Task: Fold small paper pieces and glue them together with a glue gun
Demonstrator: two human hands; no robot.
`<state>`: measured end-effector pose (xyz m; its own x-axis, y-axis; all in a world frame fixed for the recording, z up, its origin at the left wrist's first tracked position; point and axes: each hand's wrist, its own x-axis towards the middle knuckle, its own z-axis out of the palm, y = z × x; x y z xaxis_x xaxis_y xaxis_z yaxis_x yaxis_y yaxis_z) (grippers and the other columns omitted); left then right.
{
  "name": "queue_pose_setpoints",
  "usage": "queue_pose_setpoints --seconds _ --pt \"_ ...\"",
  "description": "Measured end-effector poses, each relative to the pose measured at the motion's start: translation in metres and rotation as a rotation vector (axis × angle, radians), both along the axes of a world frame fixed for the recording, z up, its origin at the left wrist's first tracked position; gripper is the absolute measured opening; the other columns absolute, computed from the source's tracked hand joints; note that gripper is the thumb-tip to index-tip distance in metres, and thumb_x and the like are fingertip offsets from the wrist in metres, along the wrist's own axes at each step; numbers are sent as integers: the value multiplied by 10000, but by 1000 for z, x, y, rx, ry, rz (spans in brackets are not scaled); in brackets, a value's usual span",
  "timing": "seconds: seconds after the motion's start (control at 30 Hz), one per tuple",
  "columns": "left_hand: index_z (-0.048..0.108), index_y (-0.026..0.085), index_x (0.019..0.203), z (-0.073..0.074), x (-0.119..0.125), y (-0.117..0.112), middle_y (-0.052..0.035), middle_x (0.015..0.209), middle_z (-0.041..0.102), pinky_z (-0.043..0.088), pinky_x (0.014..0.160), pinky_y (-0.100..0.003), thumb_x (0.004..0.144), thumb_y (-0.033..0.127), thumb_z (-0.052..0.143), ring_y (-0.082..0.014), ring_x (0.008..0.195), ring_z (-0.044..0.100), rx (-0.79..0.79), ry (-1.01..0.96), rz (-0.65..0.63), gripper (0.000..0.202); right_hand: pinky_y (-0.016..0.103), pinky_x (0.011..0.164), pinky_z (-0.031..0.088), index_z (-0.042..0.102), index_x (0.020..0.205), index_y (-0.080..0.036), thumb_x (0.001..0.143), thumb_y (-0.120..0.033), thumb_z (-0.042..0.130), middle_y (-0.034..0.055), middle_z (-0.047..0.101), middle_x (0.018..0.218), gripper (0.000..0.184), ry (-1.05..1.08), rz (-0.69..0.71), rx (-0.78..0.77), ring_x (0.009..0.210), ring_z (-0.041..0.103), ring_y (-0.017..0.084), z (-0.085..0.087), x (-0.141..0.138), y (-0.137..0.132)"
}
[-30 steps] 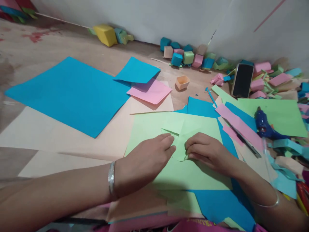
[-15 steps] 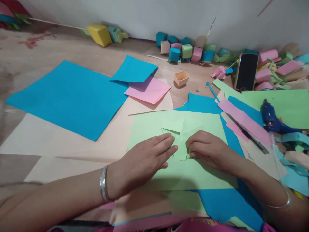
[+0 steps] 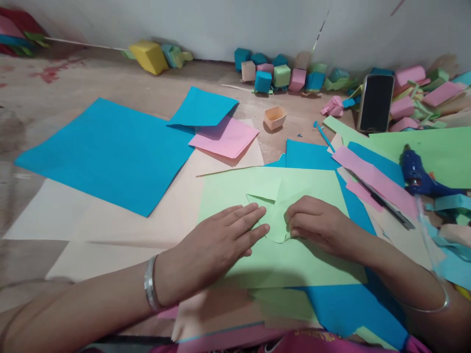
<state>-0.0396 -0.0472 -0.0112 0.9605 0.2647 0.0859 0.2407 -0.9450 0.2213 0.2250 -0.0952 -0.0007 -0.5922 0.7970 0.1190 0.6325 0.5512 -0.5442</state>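
Observation:
A small folded piece of light green paper [image 3: 274,211] lies on a larger light green sheet [image 3: 228,186] in front of me. My left hand [image 3: 230,235] rests flat, fingers stretched out, over the left part of the folded piece. With its fingers pinched together, my right hand [image 3: 316,225] grips the piece's right edge, where the paper curls up a little. The fingertips of both hands are a short gap apart. Part of the folded piece is hidden under the left fingers.
Blue [image 3: 110,152] and pink sheets [image 3: 228,137] lie to the left and behind. A blue glue gun [image 3: 414,171], a cutter knife [image 3: 382,201] and a phone [image 3: 376,103] are on the right. Several small paper boxes [image 3: 263,81] line the wall; a peach open box [image 3: 274,117] stands nearer.
The view has shifted slightly. Both hands keep nearly the same place on the green paper, and nothing else has visibly moved.

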Motion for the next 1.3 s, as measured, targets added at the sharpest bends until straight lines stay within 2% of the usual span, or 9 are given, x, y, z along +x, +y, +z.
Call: queue_pose_setpoints --seconds 0.33,0.53,0.7,0.8,0.9,0.97,1.07,1.2,1.3 --pt "523 217 1319 9 1 7 -125 1453 468 387 1079 -446 946 232 535 -250 1323 465 -2 51 -45 374 284 734 455 615 797 -162 935 -173 494 83 660 875 184 12 1 -7 833 565 171 -1 1 0" --pt "548 239 1298 13 0 11 -123 1444 472 421 1022 -443 957 277 510 -264 1286 491 -37 52 -52 346 287 738 453 616 804 -166 945 -190 487 78 653 866 193 15 10 -18 834 561 171 -1 2 1" --pt "610 243 1175 10 6 8 -92 1300 589 437 931 -412 960 317 504 -240 1139 578 -26 -70 30 251 289 739 456 619 811 -158 941 -185 494 85 657 889 182 28 18 -23 836 558 172 -1 2 2" --pt "643 191 999 6 15 6 -76 1157 655 444 874 -373 966 294 495 -211 1026 603 -29 -174 88 184 289 739 457 618 809 -163 943 -194 496 83 656 889 184 27 14 -32 835 559 171 -1 2 2" --pt "627 165 867 1 25 4 -58 1011 686 455 797 -350 961 297 508 -193 895 601 -28 -253 179 201 295 743 458 617 813 -167 949 -206 486 82 654 890 192 28 18 -49 838 553 173 -1 2 2" --pt "627 161 902 -2 30 4 -63 964 677 460 762 -345 960 327 508 -193 865 592 -38 -265 217 212 298 746 457 614 820 -169 953 -219 480 82 654 896 195 40 23 -52 842 550 175 -2 2 2" --pt "619 159 1035 -3 31 4 -87 1013 646 469 792 -363 964 327 496 -211 926 582 -60 -249 228 221 295 746 455 612 825 -177 960 -237 469 79 652 896 205 41 24 -52 841 550 172 -2 2 2" --pt "578 140 1135 1 30 4 -105 1084 614 472 821 -398 941 362 530 -243 962 568 -82 -157 255 298 299 776 449 611 845 -177 959 -259 482 76 639 908 191 52 29 -88 868 546 171 -1 6 2" --pt "559 141 1167 4 30 4 -107 1112 598 471 824 -410 927 366 552 -252 969 560 -91 -87 257 329 308 835 446 616 874 -182 937 -287 535 81 627 984 146 77 84 -161 918 549 166 0 13 2"
